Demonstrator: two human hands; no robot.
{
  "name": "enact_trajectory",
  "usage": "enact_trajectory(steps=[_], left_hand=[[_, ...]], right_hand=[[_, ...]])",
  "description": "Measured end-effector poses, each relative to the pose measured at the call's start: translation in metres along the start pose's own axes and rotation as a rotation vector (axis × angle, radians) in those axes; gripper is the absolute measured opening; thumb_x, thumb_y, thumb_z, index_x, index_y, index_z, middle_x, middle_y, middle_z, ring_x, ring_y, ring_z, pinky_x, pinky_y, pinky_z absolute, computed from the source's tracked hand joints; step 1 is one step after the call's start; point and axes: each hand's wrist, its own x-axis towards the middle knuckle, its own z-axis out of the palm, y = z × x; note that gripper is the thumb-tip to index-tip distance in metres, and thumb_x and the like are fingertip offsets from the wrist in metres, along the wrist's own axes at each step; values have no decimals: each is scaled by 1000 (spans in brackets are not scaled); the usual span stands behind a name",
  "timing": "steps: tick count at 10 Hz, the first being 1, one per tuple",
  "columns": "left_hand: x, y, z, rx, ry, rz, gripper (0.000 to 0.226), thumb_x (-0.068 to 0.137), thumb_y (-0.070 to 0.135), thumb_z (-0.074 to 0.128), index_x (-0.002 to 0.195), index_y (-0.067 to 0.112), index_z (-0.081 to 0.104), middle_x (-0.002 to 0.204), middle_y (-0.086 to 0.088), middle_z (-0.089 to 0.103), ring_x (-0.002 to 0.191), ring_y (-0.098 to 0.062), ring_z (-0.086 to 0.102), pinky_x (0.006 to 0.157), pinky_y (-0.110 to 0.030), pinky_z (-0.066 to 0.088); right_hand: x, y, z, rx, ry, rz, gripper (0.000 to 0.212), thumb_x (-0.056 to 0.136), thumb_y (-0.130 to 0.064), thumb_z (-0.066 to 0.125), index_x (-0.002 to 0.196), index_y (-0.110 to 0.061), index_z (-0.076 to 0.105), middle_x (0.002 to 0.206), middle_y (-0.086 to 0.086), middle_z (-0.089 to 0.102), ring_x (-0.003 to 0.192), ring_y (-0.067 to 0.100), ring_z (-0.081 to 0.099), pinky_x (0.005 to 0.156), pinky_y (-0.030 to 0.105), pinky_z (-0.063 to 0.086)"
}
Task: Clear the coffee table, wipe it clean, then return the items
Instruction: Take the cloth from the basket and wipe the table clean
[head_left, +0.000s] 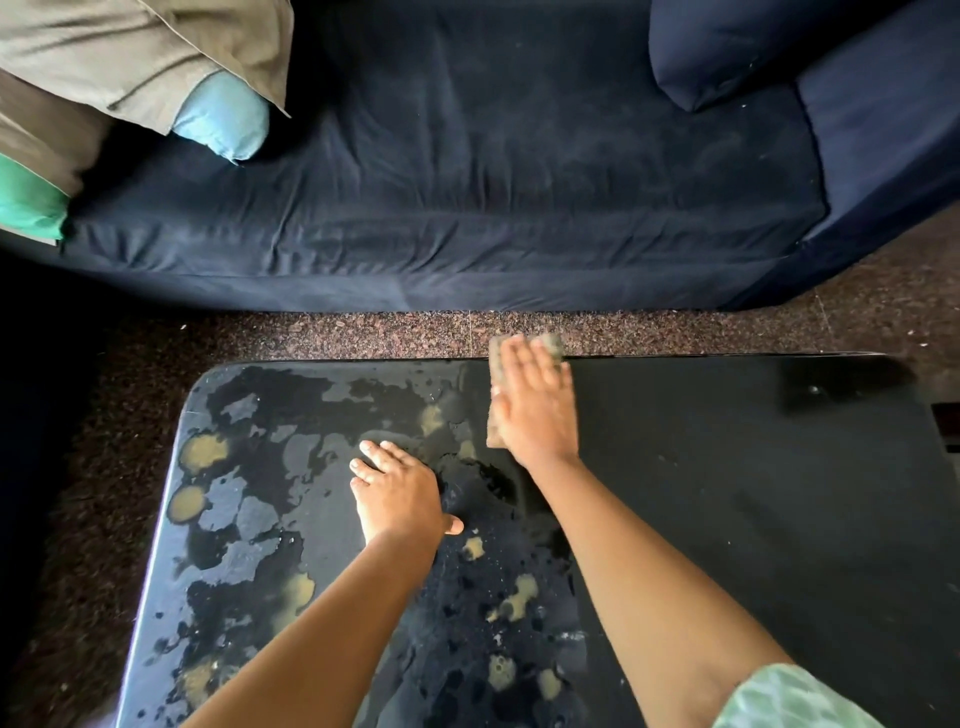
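The black glossy coffee table (753, 519) fills the lower part of the head view. Its left half is wet and smeared with patches of water and yellowish stains (205, 451); its right half looks dark and even. My right hand (535, 400) lies flat on a beige cloth (494, 431) at the table's far edge, fingers spread over it. The cloth shows only along the hand's left side and beyond the fingertips. My left hand (397, 491) rests palm down on the wet surface near the middle, fingers apart, holding nothing.
A dark blue sofa (467, 182) stands just beyond the table across a strip of speckled brown carpet (363, 335). Tan, light blue and green cushions (221, 114) lie at the sofa's left end. A dark cushion (727, 47) sits at its right.
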Motion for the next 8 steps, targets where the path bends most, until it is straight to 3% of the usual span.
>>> enact_trajectory(steps=[1,2,3,4,5,6,7,8], left_hand=[[1,1,0,-12,-5,-9,130,71,64,68,144,-14,-5,152,-37,4,141,-47,18,116,-44,25],[2,2,-2,-11,-7,-14,130,71,64,68,144,-14,-5,152,-37,5,141,-47,18,116,-44,26],[2,3,-3,-4,-15,-18,129,71,64,68,144,-14,-4,152,-37,5,141,-47,19,115,-44,26],[2,3,-2,-20,-14,-18,130,70,63,69,144,-14,-4,152,-37,5,141,-47,18,115,-44,25],[2,1,-2,-35,-3,-12,130,70,63,70,144,-14,-5,152,-36,4,141,-47,17,116,-43,25],[-1,-2,-1,-40,15,4,129,71,63,68,145,-13,-5,152,-36,5,142,-46,17,116,-43,24],[-2,-2,1,-47,25,12,129,71,64,68,145,-13,-5,152,-36,4,142,-46,16,116,-44,24],[-1,-2,1,-48,26,11,129,70,64,68,145,-13,-4,152,-36,5,142,-46,17,116,-44,24]], right_hand=[[-28,-6,6,82,-54,-202,58,95,-34,26,151,-19,21,158,-3,17,147,16,10,118,47,17],[-55,32,7,71,-26,-196,57,95,-32,25,150,-18,25,157,-3,19,146,14,13,116,48,23],[-53,63,2,115,68,177,60,92,-31,31,150,-15,26,158,2,18,146,20,15,116,49,20],[-32,52,1,110,90,308,65,87,-29,36,149,-10,28,157,7,23,145,24,19,116,50,20],[-24,24,1,84,32,105,65,89,-33,25,151,-14,22,158,3,16,147,20,11,117,46,15],[-57,15,6,21,-45,-244,62,92,-34,25,151,-19,19,158,-3,13,146,15,9,117,45,18],[-96,49,10,-69,-87,-496,62,91,-35,34,150,-24,23,158,-8,18,146,11,12,116,46,22],[-86,56,8,18,-23,-39,62,89,-33,34,150,-25,25,157,-8,20,145,11,15,112,50,29]])
